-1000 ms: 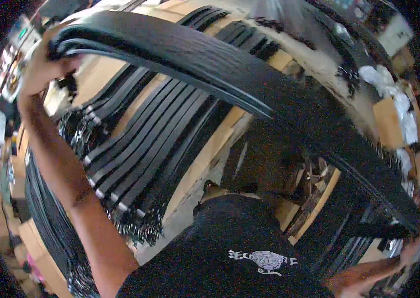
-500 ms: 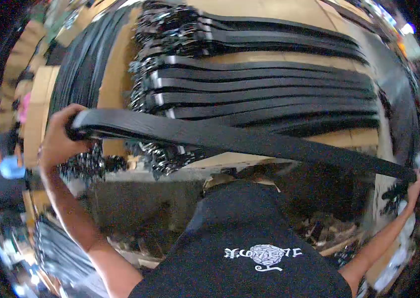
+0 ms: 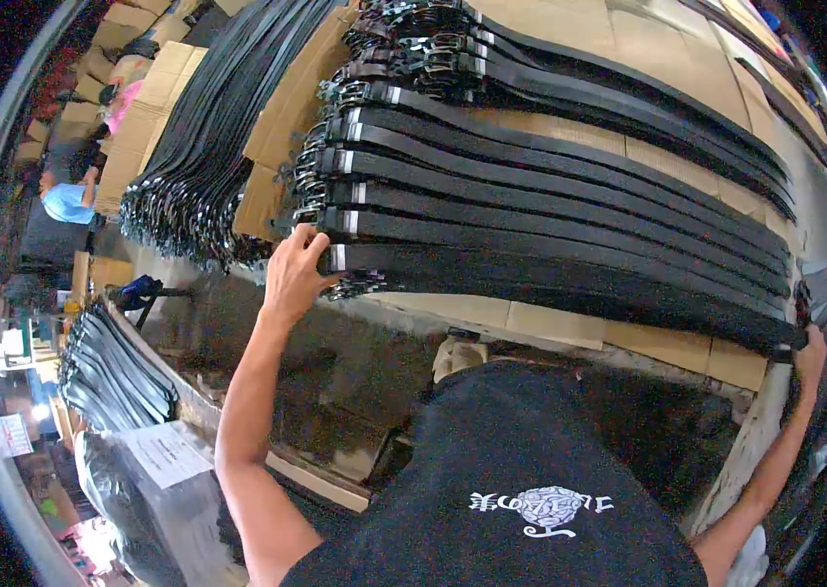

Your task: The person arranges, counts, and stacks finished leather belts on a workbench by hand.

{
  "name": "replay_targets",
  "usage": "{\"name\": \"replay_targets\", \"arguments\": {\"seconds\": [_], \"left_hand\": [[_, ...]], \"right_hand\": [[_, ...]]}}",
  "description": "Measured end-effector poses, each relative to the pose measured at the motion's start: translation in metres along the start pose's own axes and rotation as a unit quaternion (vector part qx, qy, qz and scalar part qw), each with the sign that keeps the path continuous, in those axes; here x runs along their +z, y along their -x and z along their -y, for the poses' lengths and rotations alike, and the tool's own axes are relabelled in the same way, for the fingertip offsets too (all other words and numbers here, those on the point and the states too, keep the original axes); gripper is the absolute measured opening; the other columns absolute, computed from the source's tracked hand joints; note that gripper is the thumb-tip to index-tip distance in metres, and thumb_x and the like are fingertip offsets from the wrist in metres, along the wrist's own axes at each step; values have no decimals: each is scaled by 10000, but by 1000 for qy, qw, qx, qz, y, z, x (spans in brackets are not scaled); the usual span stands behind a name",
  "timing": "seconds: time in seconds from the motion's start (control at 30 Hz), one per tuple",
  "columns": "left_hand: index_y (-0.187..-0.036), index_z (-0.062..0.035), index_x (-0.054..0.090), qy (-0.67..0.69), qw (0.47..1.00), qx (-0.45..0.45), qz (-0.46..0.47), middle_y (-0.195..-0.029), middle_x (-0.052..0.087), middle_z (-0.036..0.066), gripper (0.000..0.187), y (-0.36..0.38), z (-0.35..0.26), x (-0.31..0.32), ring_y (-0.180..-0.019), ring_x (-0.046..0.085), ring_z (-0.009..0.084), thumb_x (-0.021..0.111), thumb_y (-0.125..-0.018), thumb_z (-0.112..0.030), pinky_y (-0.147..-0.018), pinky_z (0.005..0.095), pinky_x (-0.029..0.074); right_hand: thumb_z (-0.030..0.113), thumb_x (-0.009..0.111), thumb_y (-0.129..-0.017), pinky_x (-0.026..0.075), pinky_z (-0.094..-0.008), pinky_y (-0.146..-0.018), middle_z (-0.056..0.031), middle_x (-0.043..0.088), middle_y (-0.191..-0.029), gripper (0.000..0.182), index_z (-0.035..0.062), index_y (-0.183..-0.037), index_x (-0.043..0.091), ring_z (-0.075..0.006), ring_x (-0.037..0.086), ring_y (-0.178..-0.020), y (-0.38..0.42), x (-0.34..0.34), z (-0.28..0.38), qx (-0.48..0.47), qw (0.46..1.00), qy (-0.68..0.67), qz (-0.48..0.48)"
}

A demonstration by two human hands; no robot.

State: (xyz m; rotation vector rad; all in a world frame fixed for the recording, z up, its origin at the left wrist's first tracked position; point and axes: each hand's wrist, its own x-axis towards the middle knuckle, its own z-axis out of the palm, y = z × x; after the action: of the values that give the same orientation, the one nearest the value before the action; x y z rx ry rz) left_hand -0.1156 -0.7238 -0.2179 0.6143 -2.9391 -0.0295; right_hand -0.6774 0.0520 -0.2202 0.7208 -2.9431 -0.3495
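Rows of black belts (image 3: 551, 230) with metal buckles lie side by side, buckle ends to the left. Along the near edge of these rows runs the nearest bundle of black belts (image 3: 531, 274), stretched between my hands. My left hand (image 3: 294, 279) is closed at its buckle end, beside the metal buckles (image 3: 335, 256), which its fingers partly hide. At the far right my right hand (image 3: 810, 357) is closed around the tail end; its fingertips are partly hidden. The bundle rests level with the other rows.
Cardboard sheets (image 3: 551, 323) lie under the belts. Another large pile of belts (image 3: 228, 127) stands at the back left. More belts (image 3: 115, 367) and a plastic-wrapped bundle with a paper sheet (image 3: 167, 453) are at lower left. A person in light blue (image 3: 69, 203) is farther left.
The bundle of belts was held up slantwise in front of the rows; now it lies along their near edge. My left hand has moved right. The view has turned.
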Motion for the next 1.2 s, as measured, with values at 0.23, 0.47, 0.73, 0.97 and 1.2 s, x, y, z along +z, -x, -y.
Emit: {"name": "replay_targets", "arguments": {"seconds": [0.23, 0.47, 0.73, 0.97, 1.2], "left_hand": [[-957, -90, 595, -51, 995, -21, -79, -1014, 534, 66, 538, 12, -11, 35, -940, 543, 283, 843, -486, -166, -803, 401, 454], [-950, -95, 605, -38, 995, 9, -95, -1051, 552, 66, 557, 15, 10, 14, -977, 546, 287, 843, -449, -149, -833, 402, 449], [-984, -112, 593, -63, 981, -168, -68, -1053, 566, 57, 545, 27, -2, 29, -1068, 504, 270, 834, -496, -138, -902, 397, 384], [-922, -66, 599, -94, 985, -120, -82, -953, 590, 99, 578, 20, 6, 23, -894, 566, 298, 865, -458, -285, -764, 408, 456], [-1190, -9, 527, 46, 961, -268, -46, -1117, 577, 168, 608, 29, 3, 37, -1040, 571, 336, 746, -627, -72, -929, 378, 444]], "right_hand": [[-1, 635, -672, 417, -425, -921, -213, 570, -1137, 460, -19, -1124, 559, -389, 534, -1059, -44, 71, -25, -101, 989, 39, -105], [33, 707, -629, 412, -415, -965, -224, 568, -1164, 518, -33, -1122, 559, -397, 519, -1105, -47, 94, 10, -106, 992, -58, -37], [240, 814, -621, 353, -447, -1025, -151, 523, -1284, 712, 38, -1232, 509, -331, 453, -1220, -20, 67, 77, -36, 995, 4, 95], [261, 838, -569, 360, -443, -989, -111, 522, -1293, 724, 85, -1202, 533, -303, 444, -1226, -15, 116, 64, 22, 993, -2, 120], [219, 812, -578, 412, -453, -928, -79, 624, -1083, 588, 116, -1123, 616, -304, 545, -1045, -12, 117, 60, -23, 999, 27, -6]]}}
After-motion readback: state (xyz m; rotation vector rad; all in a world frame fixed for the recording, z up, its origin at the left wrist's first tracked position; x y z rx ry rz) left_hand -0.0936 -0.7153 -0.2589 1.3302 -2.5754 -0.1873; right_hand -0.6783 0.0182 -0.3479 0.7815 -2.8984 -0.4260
